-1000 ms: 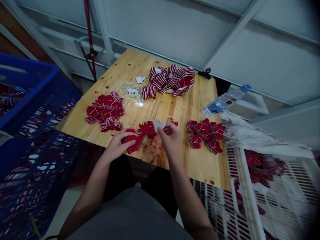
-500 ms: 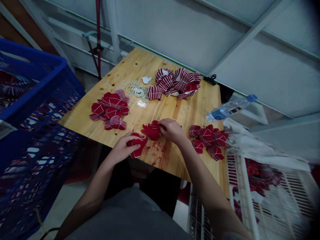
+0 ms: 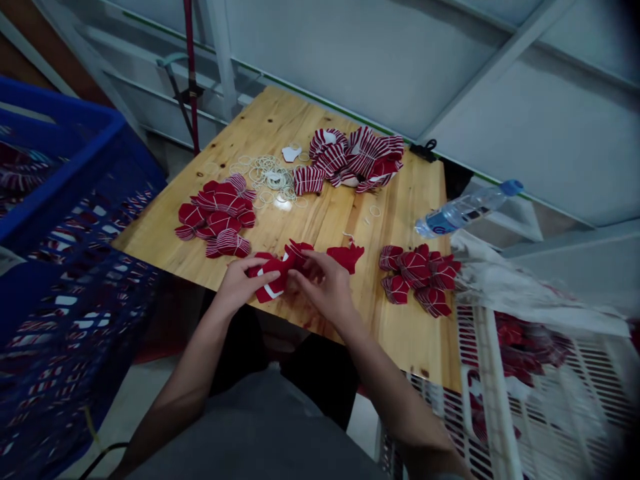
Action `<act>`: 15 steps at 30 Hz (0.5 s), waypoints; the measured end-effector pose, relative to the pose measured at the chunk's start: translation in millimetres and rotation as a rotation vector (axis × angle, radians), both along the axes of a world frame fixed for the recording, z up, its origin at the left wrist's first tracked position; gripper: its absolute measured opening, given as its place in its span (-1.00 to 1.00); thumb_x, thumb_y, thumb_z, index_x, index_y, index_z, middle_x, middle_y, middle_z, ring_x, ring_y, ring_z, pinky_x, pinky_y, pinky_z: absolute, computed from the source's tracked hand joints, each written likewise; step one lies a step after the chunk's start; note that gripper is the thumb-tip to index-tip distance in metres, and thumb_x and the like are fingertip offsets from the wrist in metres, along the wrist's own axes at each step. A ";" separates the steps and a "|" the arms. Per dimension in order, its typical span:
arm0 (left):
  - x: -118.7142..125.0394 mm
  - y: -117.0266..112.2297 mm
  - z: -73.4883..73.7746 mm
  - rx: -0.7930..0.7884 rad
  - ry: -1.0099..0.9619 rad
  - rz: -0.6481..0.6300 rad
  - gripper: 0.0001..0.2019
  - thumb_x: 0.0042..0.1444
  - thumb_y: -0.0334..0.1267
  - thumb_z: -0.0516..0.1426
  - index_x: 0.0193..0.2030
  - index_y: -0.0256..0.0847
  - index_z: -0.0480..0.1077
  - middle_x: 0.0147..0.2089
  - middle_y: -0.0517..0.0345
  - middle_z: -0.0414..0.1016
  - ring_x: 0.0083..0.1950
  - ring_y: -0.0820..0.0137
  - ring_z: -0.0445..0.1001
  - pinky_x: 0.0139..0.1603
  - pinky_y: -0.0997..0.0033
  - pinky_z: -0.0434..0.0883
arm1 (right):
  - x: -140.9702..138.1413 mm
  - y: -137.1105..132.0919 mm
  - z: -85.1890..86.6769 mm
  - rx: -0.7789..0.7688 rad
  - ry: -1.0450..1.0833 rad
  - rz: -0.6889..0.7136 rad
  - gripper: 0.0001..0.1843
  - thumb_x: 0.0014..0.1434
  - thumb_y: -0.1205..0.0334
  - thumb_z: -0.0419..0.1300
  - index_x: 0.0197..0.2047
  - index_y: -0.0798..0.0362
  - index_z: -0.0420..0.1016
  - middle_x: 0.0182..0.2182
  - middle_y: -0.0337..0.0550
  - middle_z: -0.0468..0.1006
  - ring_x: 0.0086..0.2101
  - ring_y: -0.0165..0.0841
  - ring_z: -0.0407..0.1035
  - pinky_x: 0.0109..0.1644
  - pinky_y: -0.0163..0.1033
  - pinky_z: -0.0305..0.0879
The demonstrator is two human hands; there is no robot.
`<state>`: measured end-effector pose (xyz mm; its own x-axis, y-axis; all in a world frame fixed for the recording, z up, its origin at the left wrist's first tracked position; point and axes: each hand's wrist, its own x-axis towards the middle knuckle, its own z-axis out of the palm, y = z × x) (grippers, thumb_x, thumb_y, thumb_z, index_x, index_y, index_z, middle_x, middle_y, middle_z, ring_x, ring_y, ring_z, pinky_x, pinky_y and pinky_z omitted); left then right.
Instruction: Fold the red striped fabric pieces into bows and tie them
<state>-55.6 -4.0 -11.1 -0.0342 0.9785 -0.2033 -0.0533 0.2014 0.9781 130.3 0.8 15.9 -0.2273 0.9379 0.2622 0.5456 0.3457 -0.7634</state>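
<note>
As a red striped bundle [image 3: 270, 280] is worked apart, it is grasped by the left fingers [image 3: 250, 265] and right fingers [image 3: 305, 268]; freeing one piece appears called for next.

The cloth pieces [image 3: 219, 205] are red with thin white stripes. The wood table [image 3: 325, 220] is light yellow with brown knots. The big basket [image 3: 65, 113] is blue, and the rubber bands [image 3: 267, 179] are white.
</note>
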 end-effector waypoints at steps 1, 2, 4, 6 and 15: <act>0.9 1.8 -0.2 0.008 -0.016 -0.019 -0.61 -0.26 -0.07 0.42 -0.26 -0.22 0.62 -0.03 -0.01 0.58 -0.02 0.16 0.54 0.04 0.18 0.46 | -3.5 -2.6 -0.6 -0.107 0.137 -0.020 -0.50 0.06 0.08 0.36 0.05 0.07 0.46 -0.39 -0.19 0.52 -0.45 -0.38 0.40 -0.35 -0.25 0.39; 1.8 3.4 -0.2 0.017 -0.036 -0.039 -0.60 -0.25 -0.06 0.41 -0.25 -0.22 0.62 -0.01 -0.02 0.58 0.00 0.14 0.53 0.06 0.17 0.46 | -6.4 -4.1 -1.4 -0.208 0.260 -0.035 -0.42 0.00 0.07 0.40 0.08 0.05 0.44 -0.43 -0.25 0.51 -0.49 -0.41 0.39 -0.40 -0.28 0.39; 3.5 6.0 0.4 0.038 -0.094 -0.087 -0.57 -0.22 -0.04 0.40 -0.18 -0.20 0.61 0.05 -0.04 0.56 0.06 0.11 0.51 0.10 0.15 0.44 | -10.0 -5.1 -3.1 -0.360 0.455 -0.069 -0.34 -0.09 0.09 0.44 0.09 0.02 0.42 -0.48 -0.31 0.50 -0.51 -0.42 0.41 -0.41 -0.30 0.40; 3.8 7.0 2.1 0.060 -0.139 -0.146 -0.54 -0.20 -0.04 0.39 -0.11 -0.17 0.60 0.11 -0.04 0.53 0.11 0.10 0.49 0.13 0.14 0.42 | -10.2 -5.5 -4.1 -0.430 0.585 -0.124 -0.33 -0.14 0.11 0.46 0.07 0.01 0.42 -0.50 -0.33 0.52 -0.50 -0.41 0.44 -0.39 -0.29 0.43; -20.1 -0.6 17.0 0.090 0.186 -0.262 -0.60 -0.18 -0.07 0.39 -0.16 -0.16 0.61 0.07 -0.06 0.54 0.13 0.06 0.45 0.22 0.02 0.35 | -23.5 -17.1 -14.4 -0.533 0.645 -0.197 -0.40 -0.18 0.15 0.47 -0.03 -0.02 0.44 -0.55 -0.36 0.54 -0.51 -0.36 0.49 -0.35 -0.24 0.47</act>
